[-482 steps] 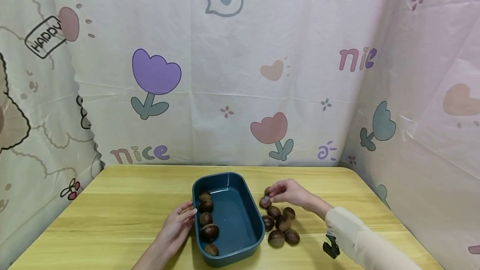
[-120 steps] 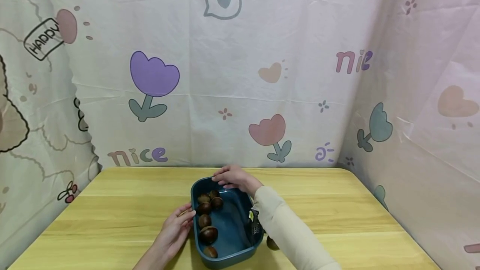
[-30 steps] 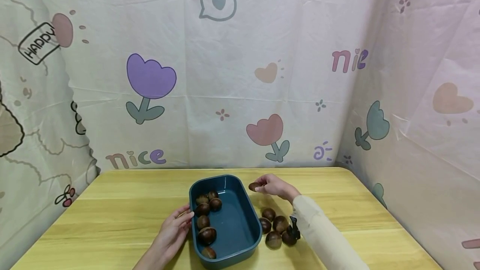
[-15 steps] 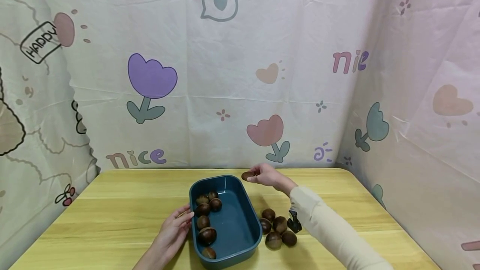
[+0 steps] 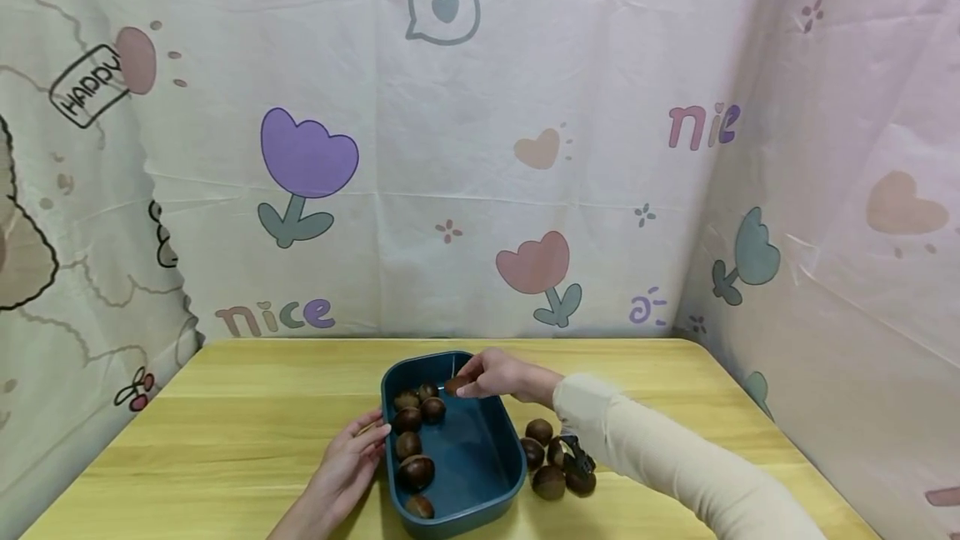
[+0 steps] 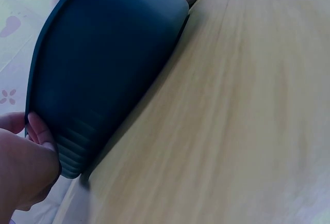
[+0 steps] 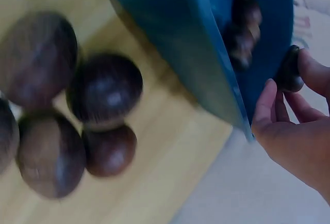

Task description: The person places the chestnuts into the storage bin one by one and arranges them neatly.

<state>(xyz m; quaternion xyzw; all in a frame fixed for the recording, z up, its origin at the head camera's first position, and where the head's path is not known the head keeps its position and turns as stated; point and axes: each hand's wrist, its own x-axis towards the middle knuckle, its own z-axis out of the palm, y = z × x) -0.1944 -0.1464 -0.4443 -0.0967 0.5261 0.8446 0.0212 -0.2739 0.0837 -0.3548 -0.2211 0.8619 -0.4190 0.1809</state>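
A deep blue-green rectangular dish sits on the wooden table. My left hand holds its left wall near the rim; in the left wrist view the fingers lie against the wall at the rim. Along the dish's left side lie several brown chestnuts, with two more beside the far ones. My right hand reaches over the far right rim and pinches a chestnut inside the dish's far end. In the right wrist view, that chestnut sits between thumb and fingertips.
Several loose chestnuts lie clustered on the table just right of the dish, partly under the right wrist's black strap mount. The table ends at a patterned cloth backdrop behind and at the sides.
My right hand has carried the chestnut leftward from beyond the dish's right rim to over its far inside. The left hand and the dish have stayed in place.
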